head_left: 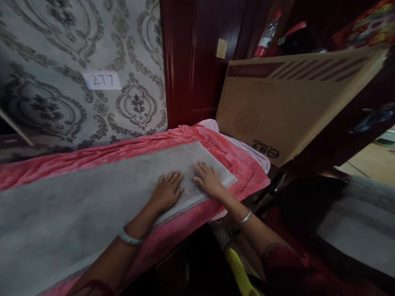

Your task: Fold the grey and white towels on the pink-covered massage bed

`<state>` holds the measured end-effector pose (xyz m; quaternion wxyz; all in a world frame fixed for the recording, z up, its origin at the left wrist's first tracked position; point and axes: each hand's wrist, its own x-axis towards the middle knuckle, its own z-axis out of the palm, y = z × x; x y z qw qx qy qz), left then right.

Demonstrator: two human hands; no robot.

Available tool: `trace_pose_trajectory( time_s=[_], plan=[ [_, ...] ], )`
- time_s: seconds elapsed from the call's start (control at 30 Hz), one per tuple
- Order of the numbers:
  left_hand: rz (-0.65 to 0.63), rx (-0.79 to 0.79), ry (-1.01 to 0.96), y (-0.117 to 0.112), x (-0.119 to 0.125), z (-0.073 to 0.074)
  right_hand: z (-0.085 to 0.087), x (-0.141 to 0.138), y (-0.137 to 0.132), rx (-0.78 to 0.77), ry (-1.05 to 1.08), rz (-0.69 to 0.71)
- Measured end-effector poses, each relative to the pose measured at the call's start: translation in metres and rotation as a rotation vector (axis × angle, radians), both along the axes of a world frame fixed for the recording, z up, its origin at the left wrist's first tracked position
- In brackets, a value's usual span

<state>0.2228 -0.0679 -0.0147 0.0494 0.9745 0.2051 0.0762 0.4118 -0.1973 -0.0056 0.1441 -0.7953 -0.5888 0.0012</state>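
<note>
A long grey cloth (pixel 92 193) lies flat and smooth over a pink plush blanket (pixel 247 172). My left hand (pixel 166 192) rests palm down on the cloth, fingers stretched forward and slightly apart. To its right, my right hand (pixel 209 179) also presses flat on the cloth near its right end, with the fingers spread. Neither hand grips anything. Each wrist wears a bracelet. The cloth's left end runs out of view.
A large cardboard box (pixel 265 107) stands at the back right, with a bottle (pixel 268 35) behind it. Patterned wallpaper (pixel 135 102) and a dark red door (pixel 200 61) border the far side. A yellow-green object (pixel 237 271) is below.
</note>
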Motion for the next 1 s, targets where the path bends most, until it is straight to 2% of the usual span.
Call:
trace_pose_trajectory(
  time_s=[0.07, 0.17, 0.3, 0.5, 0.63, 0.77, 1.0],
  plan=[
    [-0.007, 0.002, 0.023, 0.001, 0.001, 0.001, -0.001, 0.016, -0.002, -0.077, -0.056, -0.137],
    [-0.007, 0.010, 0.046, 0.001, 0.002, 0.002, -0.010, 0.029, -0.006, -0.135, -0.077, -0.194],
    [-0.001, 0.009, 0.048, 0.003, 0.002, 0.000, -0.016, 0.035, -0.009, -0.110, -0.077, -0.201],
    [-0.042, -0.004, -0.039, 0.008, 0.003, -0.004, -0.002, 0.068, -0.024, 0.019, -0.043, -0.412],
    [-0.050, -0.007, -0.051, 0.008, 0.004, -0.004, 0.004, 0.092, -0.041, 0.037, -0.027, -0.429],
    [-0.069, 0.007, -0.094, 0.009, 0.004, -0.003, 0.003, 0.103, -0.050, 0.056, -0.003, -0.427],
    [-0.241, 0.065, -0.399, 0.011, -0.001, 0.011, -0.001, 0.105, -0.060, 0.089, 0.073, -0.469]
  ],
)
